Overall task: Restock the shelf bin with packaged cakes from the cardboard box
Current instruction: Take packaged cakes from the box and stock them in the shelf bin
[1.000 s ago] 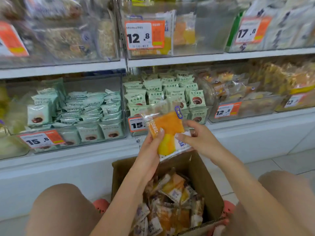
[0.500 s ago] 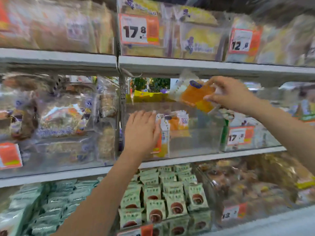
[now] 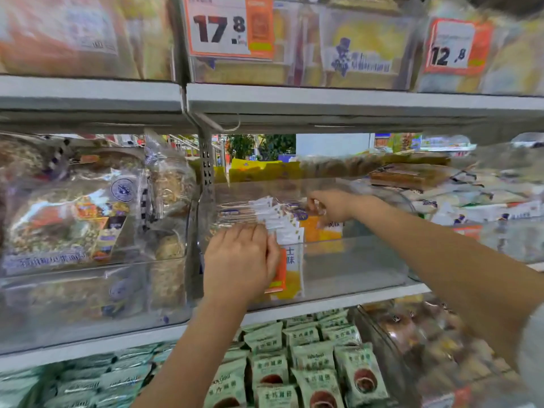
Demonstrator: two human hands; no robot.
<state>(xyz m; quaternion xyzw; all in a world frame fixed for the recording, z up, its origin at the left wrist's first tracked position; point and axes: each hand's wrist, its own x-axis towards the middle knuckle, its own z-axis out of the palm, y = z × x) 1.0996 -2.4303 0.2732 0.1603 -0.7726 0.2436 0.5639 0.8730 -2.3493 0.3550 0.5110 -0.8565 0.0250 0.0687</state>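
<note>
A clear plastic shelf bin (image 3: 353, 269) sits on the middle shelf in front of me. A row of orange-and-white packaged cakes (image 3: 282, 228) stands at its left end. My left hand (image 3: 240, 260) lies flat against the bin's front wall, fingers straight, in front of the packets. My right hand (image 3: 329, 206) reaches over the rim into the bin and pinches the top of an orange packaged cake (image 3: 316, 231) at the right end of the row. The cardboard box is out of view.
The bin's right part holds nothing. Bagged grain snacks (image 3: 73, 219) fill the bin to the left. Green-packaged cakes (image 3: 309, 363) sit on the shelf below, yellow packets (image 3: 362, 45) and price tags (image 3: 229, 25) above. A metal shelf upright (image 3: 206, 172) stands left of the bin.
My right hand has lowered the orange cake from above the bin down into it, beside the row. My left hand stays on the bin front. The camera has tilted up slightly.
</note>
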